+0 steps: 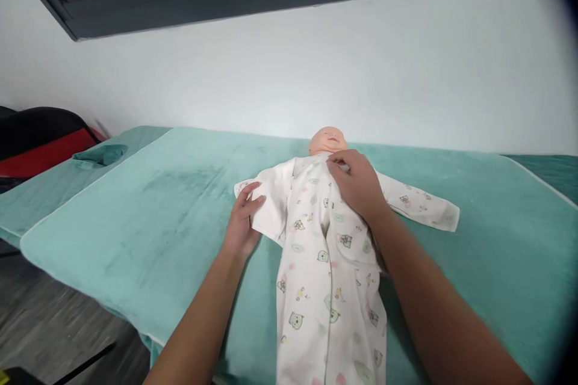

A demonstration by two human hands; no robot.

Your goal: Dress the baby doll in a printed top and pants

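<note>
A baby doll (328, 139) lies on its back, its head toward the wall. A white baby romper (311, 289) printed with small green animals covers its body, with the lower part running toward me. My left hand (242, 219) grips the edge of the sleeve on the left, which shows plain white cloth. At the neckline my right hand (359, 183) has its fingers pinched together on the romper's front, just below the doll's chin. The right-hand sleeve (419, 204) lies stretched out flat. The doll's arms and legs are hidden by the cloth.
A teal padded cover (171, 222) lies under the doll, against a white wall (293, 72). Above is a dark window frame (180, 6). A black and red chair (45, 138) stands at the left; a small teal cloth bundle (100, 155) lies near it.
</note>
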